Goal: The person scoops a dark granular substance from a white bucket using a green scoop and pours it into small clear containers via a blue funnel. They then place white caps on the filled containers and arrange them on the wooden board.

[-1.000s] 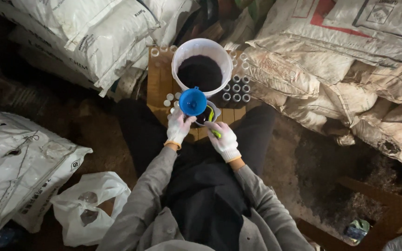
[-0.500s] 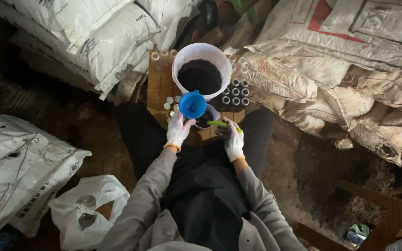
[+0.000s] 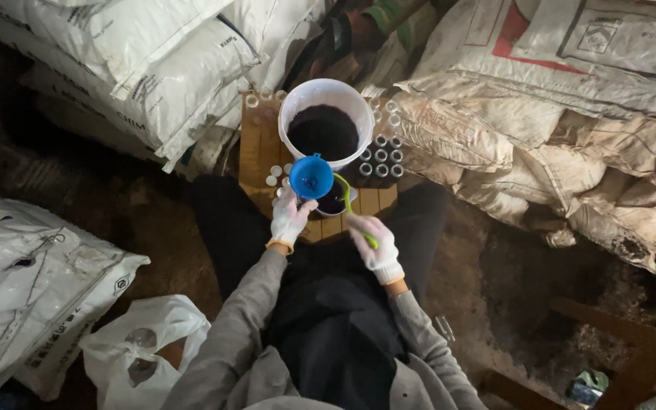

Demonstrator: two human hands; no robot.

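Observation:
Both my hands wear white gloves. My left hand (image 3: 291,216) holds a blue funnel (image 3: 312,176) upright over something small that the funnel hides. My right hand (image 3: 374,241) grips a green spoon (image 3: 349,204) whose tip reaches into a small bowl of dark material (image 3: 335,202) just right of the funnel. Behind them stands a white bucket (image 3: 326,95) filled with dark soil-like matter. All of this rests on a low wooden board (image 3: 261,144).
Several small glass vials (image 3: 381,157) stand in rows right of the bucket, and white caps (image 3: 272,175) lie left of the funnel. Big white sacks (image 3: 153,53) and dirty sacks (image 3: 556,114) ring the board. A white plastic bag (image 3: 142,342) lies at lower left.
My right hand swung the green spoon from lying sideways to pointing into the small bowl. The left hand kept the funnel in place.

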